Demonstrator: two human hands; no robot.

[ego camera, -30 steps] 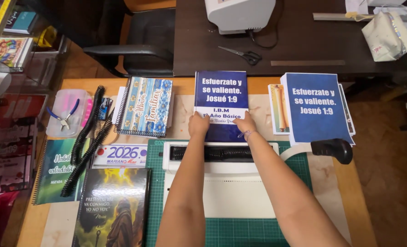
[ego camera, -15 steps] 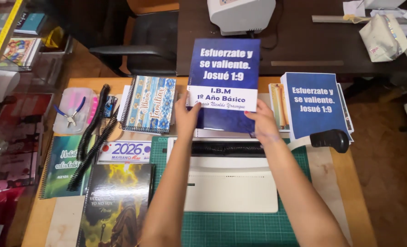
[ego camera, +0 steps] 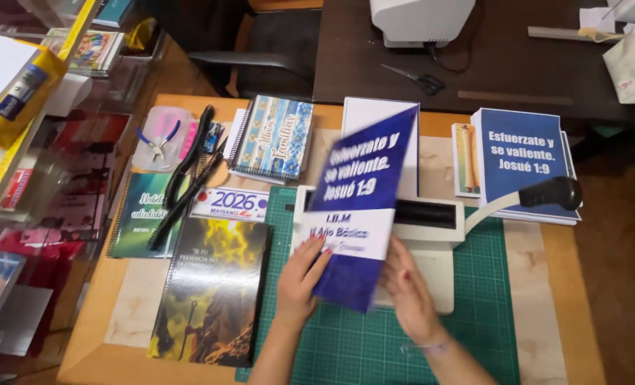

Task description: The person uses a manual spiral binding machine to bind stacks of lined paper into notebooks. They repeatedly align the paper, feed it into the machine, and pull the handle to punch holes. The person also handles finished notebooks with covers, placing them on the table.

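Above the green cutting mat (ego camera: 474,285), both hands gripped the blue cover sheet (ego camera: 356,207), left hand (ego camera: 299,278) at its near-left edge, right hand (ego camera: 406,289) behind its near-right edge. It tilted over the white binding machine (ego camera: 431,235), apparently mid-turn; the next move likely called for squaring its edge.

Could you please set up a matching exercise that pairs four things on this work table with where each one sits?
Things:
1. blue printed cover sheet
2. white binding machine
3. blue-handled pliers
4. stack of blue-covered booklets

Places:
A. in a clear plastic tray at the table's far left
B. held tilted between the left hand and right hand
C. at the table's right, behind the machine's black lever knob
D. on the green cutting mat, mid-table

Pairs: 1-B, 2-D, 3-A, 4-C
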